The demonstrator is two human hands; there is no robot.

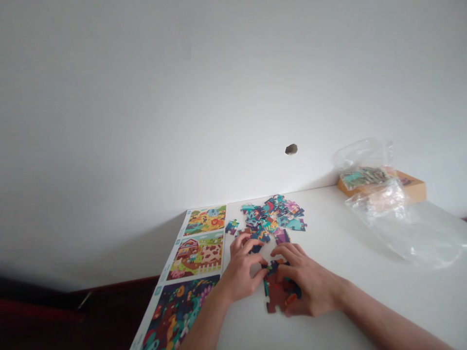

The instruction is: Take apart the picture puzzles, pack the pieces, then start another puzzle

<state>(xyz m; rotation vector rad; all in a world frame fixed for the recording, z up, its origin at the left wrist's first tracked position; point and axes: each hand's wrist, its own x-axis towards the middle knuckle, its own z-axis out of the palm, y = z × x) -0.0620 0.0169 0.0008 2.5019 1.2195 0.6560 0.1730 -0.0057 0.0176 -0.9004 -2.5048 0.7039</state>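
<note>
Both of my hands rest on a white table [357,253] over a small joined cluster of puzzle pieces [278,296]. My left hand [242,267] has its fingers curled, tips pinching a dark piece at the cluster's top edge. My right hand [306,282] lies over the cluster with fingers bent, pressing on the pieces. A loose pile of colourful puzzle pieces [273,216] sits just beyond my fingers. One single blue piece [232,226] lies apart to the left of the pile.
A reference sheet [193,257] with three pictures lies along the table's left edge. At the far right stand a brown cardboard box [414,187] and crumpled clear plastic bags [386,204]. A white wall with a small dark hole [291,149] rises behind.
</note>
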